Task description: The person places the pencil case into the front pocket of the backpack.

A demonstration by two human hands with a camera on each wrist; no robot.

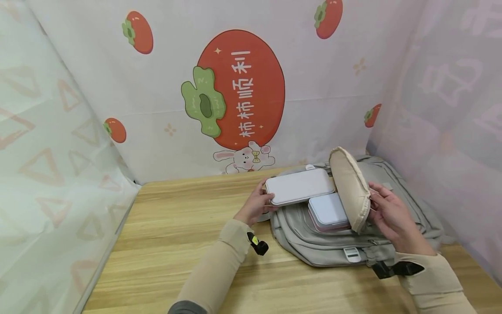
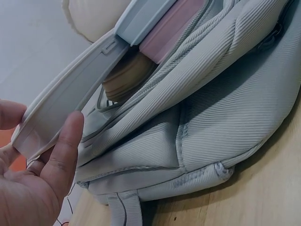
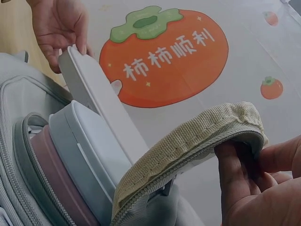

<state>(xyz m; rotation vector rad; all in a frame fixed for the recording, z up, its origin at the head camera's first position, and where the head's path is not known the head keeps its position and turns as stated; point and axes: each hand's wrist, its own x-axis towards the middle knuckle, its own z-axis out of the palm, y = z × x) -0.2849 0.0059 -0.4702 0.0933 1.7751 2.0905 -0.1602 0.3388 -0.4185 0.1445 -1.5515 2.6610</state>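
A grey backpack [image 1: 298, 237] lies on the table with its front pocket unzipped. My left hand [image 1: 256, 204] grips one end of a long white case [image 1: 300, 186], thumb on one face and fingers on the other. The case slants over the pocket's left side. My right hand [image 1: 392, 216] pinches the edge of the pocket's beige-lined flap [image 1: 349, 192] and holds it raised. Within the pocket, a light blue box [image 3: 94, 146] lies against a pink box [image 3: 56, 174]. Below them a brown ribbed thing [image 2: 128, 77] shows partly; its kind is unclear.
The wooden table [image 1: 164, 235] extends left and in front of the backpack. White curtains with persimmon prints [image 1: 243, 87] stand behind and at both sides. A strap buckle [image 1: 352, 254] lies at the backpack's near edge.
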